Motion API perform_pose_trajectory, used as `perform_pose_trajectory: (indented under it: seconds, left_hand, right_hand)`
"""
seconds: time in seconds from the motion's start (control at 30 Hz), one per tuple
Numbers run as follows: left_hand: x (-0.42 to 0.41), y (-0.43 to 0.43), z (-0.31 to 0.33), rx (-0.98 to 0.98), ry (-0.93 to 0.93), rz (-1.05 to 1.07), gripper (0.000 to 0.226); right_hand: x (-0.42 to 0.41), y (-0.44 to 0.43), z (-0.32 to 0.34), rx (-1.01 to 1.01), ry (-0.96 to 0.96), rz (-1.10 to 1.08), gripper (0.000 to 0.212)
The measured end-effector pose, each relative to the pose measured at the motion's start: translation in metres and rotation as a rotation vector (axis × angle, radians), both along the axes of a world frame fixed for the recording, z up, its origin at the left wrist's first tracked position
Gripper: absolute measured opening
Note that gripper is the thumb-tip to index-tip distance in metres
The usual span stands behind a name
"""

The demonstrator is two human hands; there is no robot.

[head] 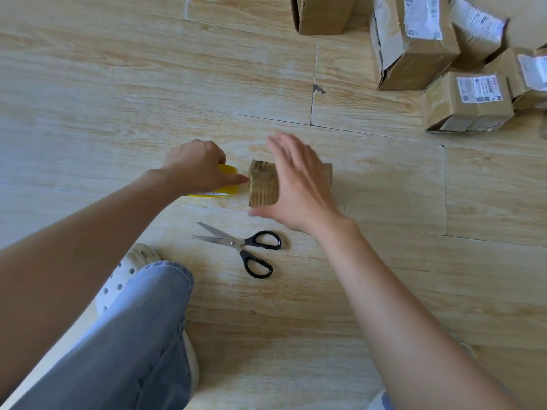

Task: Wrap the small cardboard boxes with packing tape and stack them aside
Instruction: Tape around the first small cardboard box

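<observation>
Small cardboard boxes (444, 54) lie heaped at the far right of the floor (118, 84). A single box (263, 183) sits mid-floor under your right hand (299, 184), whose fingers are spread straight and blurred, contact unclear. Just left of it your left hand (196, 165) curls round the yellow tape roll (229, 170), and the scissors (242, 244) lie open nearer you.

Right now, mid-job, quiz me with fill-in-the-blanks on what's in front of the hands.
The tape roll gripped by the left hand is ____.
The scissors have ____ handles.
The small cardboard box, by the open right hand, stands on the wooden ____.
The labelled boxes are piled on the person's ____ side.
Missing words: yellow; black; floor; right.
</observation>
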State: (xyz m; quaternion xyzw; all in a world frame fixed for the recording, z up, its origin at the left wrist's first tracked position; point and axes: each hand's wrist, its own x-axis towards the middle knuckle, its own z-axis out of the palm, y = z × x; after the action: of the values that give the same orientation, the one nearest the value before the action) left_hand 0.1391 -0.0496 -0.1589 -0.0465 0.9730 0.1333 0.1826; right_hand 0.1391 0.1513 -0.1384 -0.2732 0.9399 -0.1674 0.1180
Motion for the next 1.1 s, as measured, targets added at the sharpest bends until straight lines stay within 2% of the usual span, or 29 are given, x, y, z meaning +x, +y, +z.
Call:
perform_pose_trajectory:
  seconds: [0.1,0.2,0.3,0.4,0.6,0.73,0.87,0.97,1.1]
  left_hand:
    - [0.000,-0.001,0.002,-0.012,-0.009,-0.003,0.064]
    - [0.002,-0.007,0.008,0.031,-0.022,-0.026,0.055]
    - [0.002,-0.022,0.024,0.229,-0.128,-0.079,0.031]
    - [-0.001,-0.034,0.047,0.399,-0.190,-0.090,0.026]
    - [-0.008,-0.046,0.069,0.293,-0.072,-0.117,0.028]
    - [-0.010,-0.049,0.071,0.241,-0.058,-0.111,0.032]
    - [-0.015,-0.052,0.074,0.178,-0.042,-0.093,0.028]
    - [-0.019,-0.048,0.079,0.226,0.020,-0.097,0.022]
    - [-0.025,-0.034,0.089,0.287,0.053,-0.117,0.022]
  right_hand:
    - [-0.002,-0.011,-0.009,0.234,0.024,0.176,0.126]
    - [-0.001,-0.011,-0.015,0.272,0.047,0.179,0.107]
    - [-0.001,-0.006,-0.012,0.127,0.054,0.108,0.089]
    - [-0.002,0.000,-0.005,-0.073,-0.008,-0.014,0.082]
    - [-0.001,0.003,0.001,-0.214,-0.169,-0.103,0.076]
    - [0.001,-0.004,0.004,-0.330,-0.281,-0.163,0.069]
    - [0.006,-0.010,0.001,-0.400,-0.308,-0.193,0.062]
    - [0.005,-0.012,0.001,-0.354,-0.258,-0.211,0.068]
    - [0.001,-0.013,0.004,-0.185,-0.169,-0.155,0.096]
